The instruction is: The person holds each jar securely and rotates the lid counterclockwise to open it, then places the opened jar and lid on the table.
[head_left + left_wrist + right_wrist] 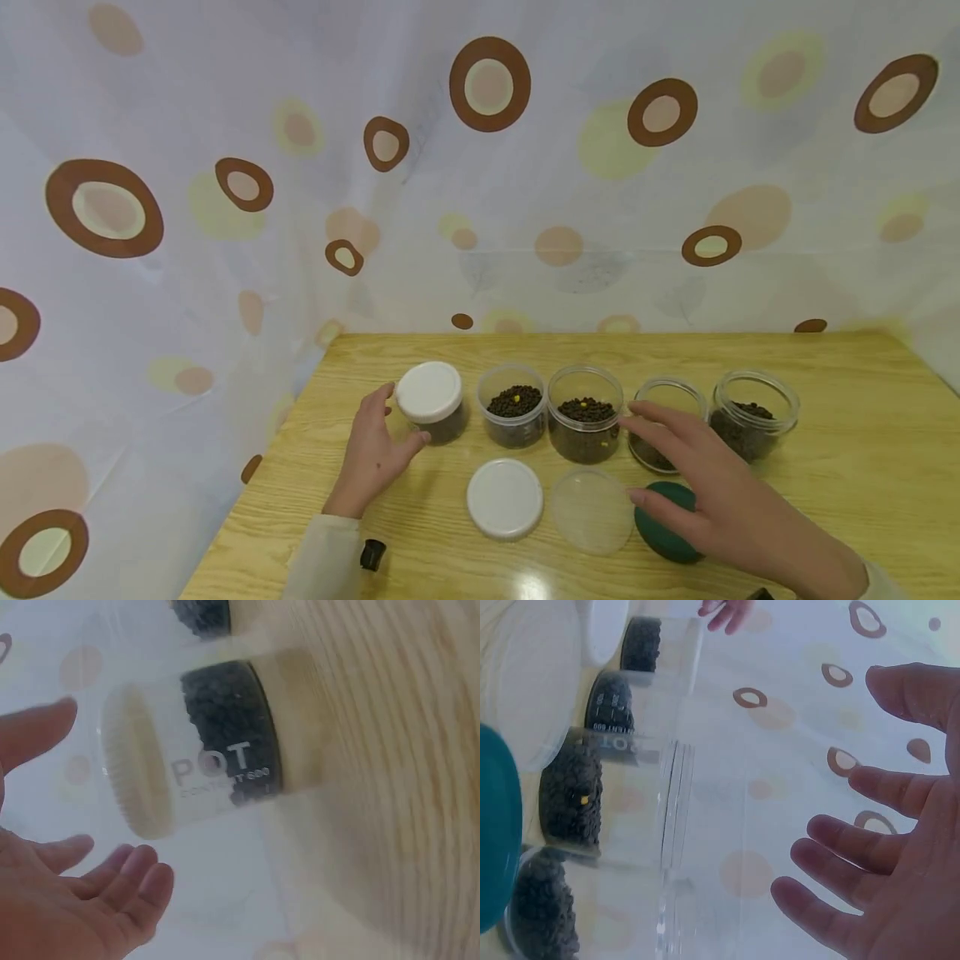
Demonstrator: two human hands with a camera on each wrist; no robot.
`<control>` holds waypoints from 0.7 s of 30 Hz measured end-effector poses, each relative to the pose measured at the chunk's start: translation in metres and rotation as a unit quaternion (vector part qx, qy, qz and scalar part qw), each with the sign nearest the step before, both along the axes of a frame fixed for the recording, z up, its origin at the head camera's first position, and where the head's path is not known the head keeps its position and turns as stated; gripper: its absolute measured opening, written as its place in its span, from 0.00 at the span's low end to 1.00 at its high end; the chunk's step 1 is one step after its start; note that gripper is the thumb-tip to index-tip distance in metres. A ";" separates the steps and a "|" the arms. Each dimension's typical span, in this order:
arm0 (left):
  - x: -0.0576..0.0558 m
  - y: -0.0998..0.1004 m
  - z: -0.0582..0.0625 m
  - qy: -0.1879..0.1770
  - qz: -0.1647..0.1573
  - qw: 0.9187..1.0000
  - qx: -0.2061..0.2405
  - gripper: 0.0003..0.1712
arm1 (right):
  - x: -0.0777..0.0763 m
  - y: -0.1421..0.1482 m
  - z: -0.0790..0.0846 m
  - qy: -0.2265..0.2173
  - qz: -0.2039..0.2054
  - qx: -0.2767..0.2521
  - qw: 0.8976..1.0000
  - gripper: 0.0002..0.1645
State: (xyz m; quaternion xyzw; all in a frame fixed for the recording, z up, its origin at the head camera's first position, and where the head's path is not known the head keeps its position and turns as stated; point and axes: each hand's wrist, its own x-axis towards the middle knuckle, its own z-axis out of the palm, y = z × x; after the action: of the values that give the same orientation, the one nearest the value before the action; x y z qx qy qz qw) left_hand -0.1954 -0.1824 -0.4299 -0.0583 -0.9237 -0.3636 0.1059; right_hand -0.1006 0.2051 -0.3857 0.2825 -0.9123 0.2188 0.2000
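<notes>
At the left end of a row, a clear plastic jar point(229, 742) of dark pellets has its white lid point(430, 390) on. My left hand point(378, 450) is beside this jar, thumb and fingers spread on either side of the lid; the left wrist view shows a gap between hand and jar. My right hand point(697, 475) hovers with parted fingers over the front right of the row, holding nothing. It partly covers an uncovered jar point(667, 425) and a green lid point(663, 525). Left of it stands another uncovered jar point(585, 437) of pellets with yellow bits.
More uncovered pellet jars stand in the row, one second from the left point(512, 429) and one at the right end point(750, 437). A white lid point(505, 498) and a translucent lid point(591, 510) lie in front on the wooden table point(862, 467). A patterned curtain point(540, 183) hangs behind.
</notes>
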 end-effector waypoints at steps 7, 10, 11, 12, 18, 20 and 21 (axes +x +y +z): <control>-0.018 0.000 -0.009 -0.057 -0.008 0.998 0.000 0.62 | 0.006 0.011 -0.004 -0.024 -0.013 0.009 1.000 0.44; -0.023 0.001 -0.011 -0.068 -0.014 0.997 0.013 0.65 | 0.007 0.015 -0.007 -0.031 -0.014 0.008 0.999 0.44; -0.025 0.001 -0.012 -0.075 -0.016 0.997 0.022 0.66 | 0.008 0.016 -0.009 -0.033 -0.014 0.007 0.999 0.44; -0.027 0.002 -0.012 -0.081 -0.020 0.996 0.033 0.66 | 0.009 0.017 -0.011 -0.034 -0.015 0.006 0.999 0.44; -0.040 0.004 -0.017 -0.151 -0.020 0.982 0.112 0.69 | 0.011 0.024 -0.022 -0.040 -0.029 0.009 0.999 0.45; -0.041 0.003 -0.018 -0.169 -0.017 0.977 0.127 0.70 | 0.011 0.025 -0.023 -0.035 -0.029 0.008 0.999 0.45; -0.043 0.004 -0.019 -0.173 -0.018 0.976 0.130 0.69 | 0.011 0.026 -0.024 -0.033 -0.027 0.006 0.999 0.45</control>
State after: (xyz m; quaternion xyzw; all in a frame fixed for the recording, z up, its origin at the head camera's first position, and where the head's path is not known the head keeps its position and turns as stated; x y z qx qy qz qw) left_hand -0.2379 -0.1788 -0.4494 0.0030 -0.8717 -0.4870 -0.0552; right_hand -0.0901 0.2313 -0.4094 0.2516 -0.9271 0.2170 0.1734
